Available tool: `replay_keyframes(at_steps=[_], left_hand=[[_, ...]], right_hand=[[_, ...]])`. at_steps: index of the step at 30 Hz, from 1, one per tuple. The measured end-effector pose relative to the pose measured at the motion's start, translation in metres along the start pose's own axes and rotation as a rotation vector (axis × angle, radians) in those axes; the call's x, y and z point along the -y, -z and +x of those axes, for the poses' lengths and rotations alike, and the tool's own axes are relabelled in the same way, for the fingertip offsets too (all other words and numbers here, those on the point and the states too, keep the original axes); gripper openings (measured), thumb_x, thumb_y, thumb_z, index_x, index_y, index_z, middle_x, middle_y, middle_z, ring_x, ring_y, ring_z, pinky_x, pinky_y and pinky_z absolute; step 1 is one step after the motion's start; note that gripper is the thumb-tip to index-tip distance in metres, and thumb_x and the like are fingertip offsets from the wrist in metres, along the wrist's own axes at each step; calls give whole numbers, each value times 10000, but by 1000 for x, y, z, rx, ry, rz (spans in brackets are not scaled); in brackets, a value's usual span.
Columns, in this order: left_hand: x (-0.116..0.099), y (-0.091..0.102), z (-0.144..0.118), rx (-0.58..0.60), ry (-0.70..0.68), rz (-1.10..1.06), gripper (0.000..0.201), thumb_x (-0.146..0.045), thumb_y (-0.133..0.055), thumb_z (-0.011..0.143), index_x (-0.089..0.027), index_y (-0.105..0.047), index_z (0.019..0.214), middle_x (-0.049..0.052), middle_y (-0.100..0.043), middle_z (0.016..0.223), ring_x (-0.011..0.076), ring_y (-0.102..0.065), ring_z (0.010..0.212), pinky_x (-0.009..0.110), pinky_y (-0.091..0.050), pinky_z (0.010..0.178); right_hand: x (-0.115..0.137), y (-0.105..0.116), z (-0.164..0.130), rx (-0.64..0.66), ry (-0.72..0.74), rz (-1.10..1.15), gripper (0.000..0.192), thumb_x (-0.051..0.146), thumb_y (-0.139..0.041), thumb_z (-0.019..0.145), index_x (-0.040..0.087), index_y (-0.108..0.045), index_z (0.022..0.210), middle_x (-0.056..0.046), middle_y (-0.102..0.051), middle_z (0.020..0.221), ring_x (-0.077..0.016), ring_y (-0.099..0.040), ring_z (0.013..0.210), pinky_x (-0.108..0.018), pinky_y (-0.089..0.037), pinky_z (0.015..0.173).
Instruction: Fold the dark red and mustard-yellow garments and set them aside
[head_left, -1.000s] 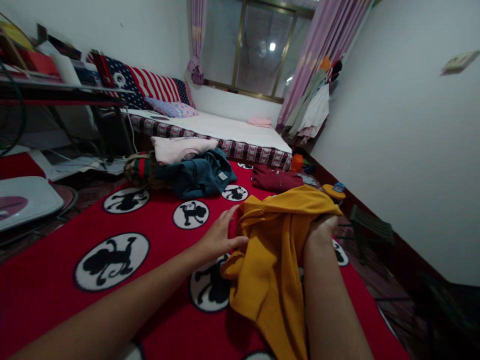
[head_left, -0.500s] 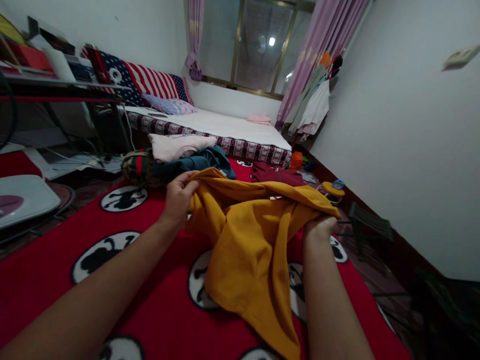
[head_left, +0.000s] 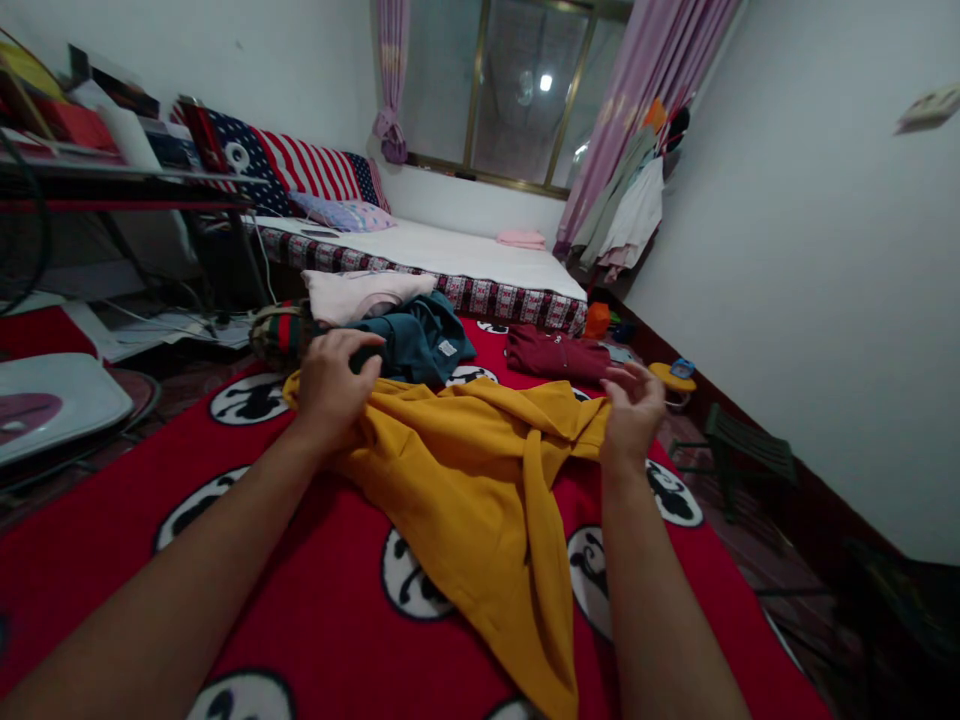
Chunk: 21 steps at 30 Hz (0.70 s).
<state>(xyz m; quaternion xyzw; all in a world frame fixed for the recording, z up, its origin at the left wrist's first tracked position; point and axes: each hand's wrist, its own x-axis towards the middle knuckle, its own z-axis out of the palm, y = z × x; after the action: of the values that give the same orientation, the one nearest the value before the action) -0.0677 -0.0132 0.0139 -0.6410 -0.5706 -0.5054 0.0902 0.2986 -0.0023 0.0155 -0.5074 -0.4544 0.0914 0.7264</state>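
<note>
A mustard-yellow garment (head_left: 465, 470) lies rumpled across the red blanket (head_left: 315, 610), one long part trailing toward me. My left hand (head_left: 334, 385) is over its far left end, thumb and fingers curved apart with a gap between them. At the right end, my right hand (head_left: 631, 410) is raised beside the cloth, fingers loosely spread and gripping nothing. Beyond the left hand are a dark teal garment (head_left: 420, 340) and a pale pink garment (head_left: 360, 295) on top of it. A folded maroon garment (head_left: 551, 352) lies past the yellow one, nearer the right hand.
A bed (head_left: 480, 260) with a patterned side stands at the back under the window. At the left are a cluttered desk (head_left: 202, 180) and a white seat (head_left: 60, 405). A small dark green stool (head_left: 750, 445) and a yellow stool (head_left: 671, 377) stand along the right wall.
The yellow garment has come down onto the blanket and spread wider to the left. Both hands have let go of it; the left moved left, the right rose slightly.
</note>
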Motion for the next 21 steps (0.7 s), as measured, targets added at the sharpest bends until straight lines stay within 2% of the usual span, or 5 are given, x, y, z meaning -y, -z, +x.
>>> replay_keyframes(at_steps=[5,9,12,17,21], left_hand=[[2,-24,-24,461,-87,133,352,-330,-569,816,-212,-675,1130,88,-562,1262,258,-536,1171,382,-415,1041],[10,-27,-32,745,-55,231,690,-400,-629,768,-203,-457,1407,112,-518,1341,276,-523,1211,371,-417,1033],[9,-21,-30,842,-80,282,823,-434,-657,742,-208,-354,1473,119,-506,1370,293,-507,1236,373,-407,1035],[3,-18,-27,894,-22,315,943,-536,-665,705,-234,-276,1508,130,-512,1389,315,-533,1217,385,-414,1007],[2,-14,-22,910,117,179,904,-668,-634,666,-207,-447,1421,133,-606,1274,324,-588,1114,366,-457,902]], right_hand=[[13,-21,-41,700,31,-521,893,378,-770,605,227,-412,1409,-134,-583,1245,-274,-611,1016,-414,-484,884],[6,-26,-53,843,11,-681,349,304,-719,645,176,-709,970,-92,-686,927,-274,-632,899,-387,-480,834],[-5,-21,-36,627,-127,-520,204,320,-573,744,156,-678,802,-38,-638,682,-207,-624,691,-312,-504,666],[-28,-1,3,-156,-193,-75,476,297,-555,709,194,-515,1172,-60,-600,1082,-173,-630,890,-296,-542,730],[-30,2,5,-97,-101,-165,526,295,-578,698,197,-493,1208,-106,-506,1250,-215,-573,1094,-366,-506,910]])
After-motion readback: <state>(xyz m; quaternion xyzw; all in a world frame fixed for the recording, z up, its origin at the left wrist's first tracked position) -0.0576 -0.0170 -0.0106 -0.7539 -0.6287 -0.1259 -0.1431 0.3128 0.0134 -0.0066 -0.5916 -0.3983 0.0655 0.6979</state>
